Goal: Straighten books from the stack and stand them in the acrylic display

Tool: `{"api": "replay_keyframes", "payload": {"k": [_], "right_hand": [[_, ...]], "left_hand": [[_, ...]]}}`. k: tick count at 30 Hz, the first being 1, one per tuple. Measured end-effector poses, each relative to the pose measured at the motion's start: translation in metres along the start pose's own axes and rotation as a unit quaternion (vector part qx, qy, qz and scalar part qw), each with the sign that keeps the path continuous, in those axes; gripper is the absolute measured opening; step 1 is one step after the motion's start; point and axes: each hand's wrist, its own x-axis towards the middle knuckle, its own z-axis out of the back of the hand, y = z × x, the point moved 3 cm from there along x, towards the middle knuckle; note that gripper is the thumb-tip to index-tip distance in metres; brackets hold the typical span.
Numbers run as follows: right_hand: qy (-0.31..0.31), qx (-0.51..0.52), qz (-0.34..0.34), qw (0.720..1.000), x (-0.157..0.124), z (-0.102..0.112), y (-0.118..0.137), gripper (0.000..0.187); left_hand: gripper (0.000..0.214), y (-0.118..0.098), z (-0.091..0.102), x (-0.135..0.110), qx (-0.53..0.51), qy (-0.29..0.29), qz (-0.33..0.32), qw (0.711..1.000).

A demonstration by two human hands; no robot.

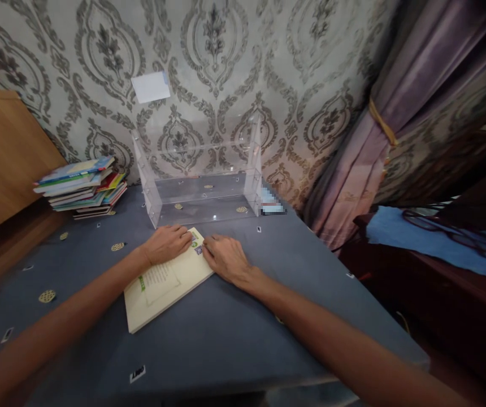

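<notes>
A cream-coloured book [170, 280] with green marks and printed text lies at a slant on the blue tablecloth. My left hand [170, 244] is on its far left edge, fingers close together and bent over the cover. On the opposite side my right hand [229, 259] grips the book near its far right corner, the fingers curled. Small dark printed squares show on the cover between the two hands. Just beyond the hands stands a clear acrylic rack [203, 199] with tiers, its side panels upright. The undersides of my fingers are hidden.
A stack of books [82, 186] sits at the back left, near a wooden cabinet [9, 152]. A blurred light-blue item [272, 202] lies right of the rack. Patterned wallpaper with a white card [151, 87] rises behind. A tied curtain [353, 169] hangs at right.
</notes>
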Motion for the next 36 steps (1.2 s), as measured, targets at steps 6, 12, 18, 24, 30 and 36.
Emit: {"api": "replay_keyframes", "payload": {"k": [6,12,18,24,30,36], "right_hand": [[-0.001,0.001,0.002,1.000,0.000,-0.001,-0.002,0.026],[0.002,0.007,0.002,1.000,0.000,-0.003,0.000,0.027],[-0.005,0.007,0.001,1.000,0.000,-0.005,0.001,0.026],[-0.005,0.022,0.008,1.000,-0.001,-0.005,0.000,0.025],[-0.026,0.081,0.000,0.996,0.004,-0.009,-0.007,0.023],[-0.089,0.234,-0.016,0.968,0.016,-0.020,-0.027,0.024]], "left_hand": [[0.056,-0.046,-0.002,-0.072,-0.038,-0.041,0.082,0.995],[0.056,-0.059,-0.017,-0.117,-0.017,-0.036,0.081,0.996],[0.054,-0.018,-0.017,-0.098,-0.053,-0.006,0.035,0.998],[0.050,0.011,-0.014,-0.088,-0.111,0.021,0.003,0.994],[0.051,0.004,-0.015,-0.075,-0.060,-0.027,0.010,0.998],[0.052,-0.021,-0.011,-0.041,0.022,-0.066,-0.030,0.997]]}}
